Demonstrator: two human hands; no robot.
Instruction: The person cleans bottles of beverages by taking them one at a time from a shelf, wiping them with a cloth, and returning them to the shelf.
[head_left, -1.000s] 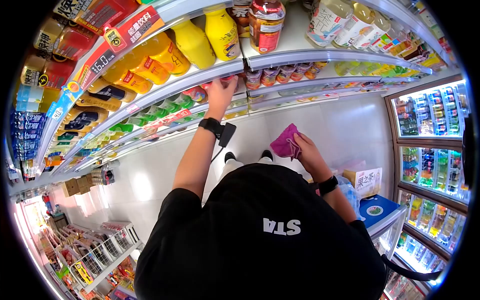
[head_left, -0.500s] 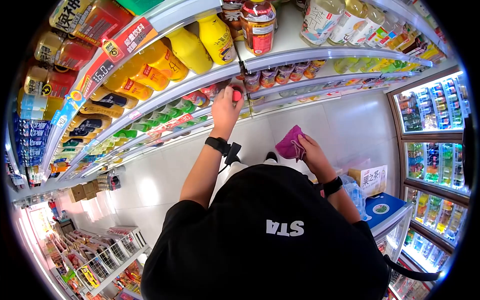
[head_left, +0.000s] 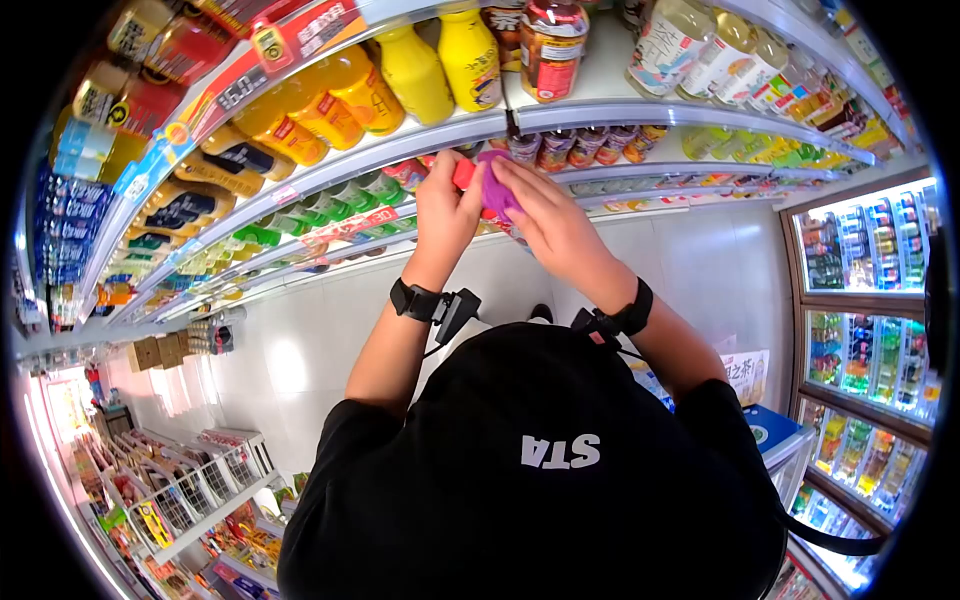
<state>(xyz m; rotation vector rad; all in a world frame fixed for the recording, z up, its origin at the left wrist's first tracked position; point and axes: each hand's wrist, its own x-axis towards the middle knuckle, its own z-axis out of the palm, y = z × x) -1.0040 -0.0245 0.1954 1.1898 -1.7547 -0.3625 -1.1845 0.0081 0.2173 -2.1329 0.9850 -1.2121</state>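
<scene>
My left hand point(head_left: 447, 205) is closed round a bottle with a red cap point(head_left: 463, 174), held in front of the shelf edge. Against the bottle, just right of the cap, my right hand point(head_left: 545, 215) presses a purple cloth point(head_left: 497, 190). The two hands are close together, and the bottle's body is mostly hidden by the cloth and fingers. Above them on the upper shelf stand yellow bottles point(head_left: 470, 62) and a dark bottle with a red label point(head_left: 553, 55). A row of purple-labelled bottles point(head_left: 588, 147) is on the shelf below.
Curved shelves of drinks point(head_left: 680, 110) run across the top. Lit glass-door coolers point(head_left: 865, 240) stand at the right, near a blue-topped stand point(head_left: 775, 430). A white wire rack point(head_left: 215, 490) is at the lower left, and cardboard boxes point(head_left: 158, 352) sit on the floor.
My right hand has moved up and left with the purple cloth and now holds it against the bottle. The view has shifted slightly, and the red cap is tilted more to the left.
</scene>
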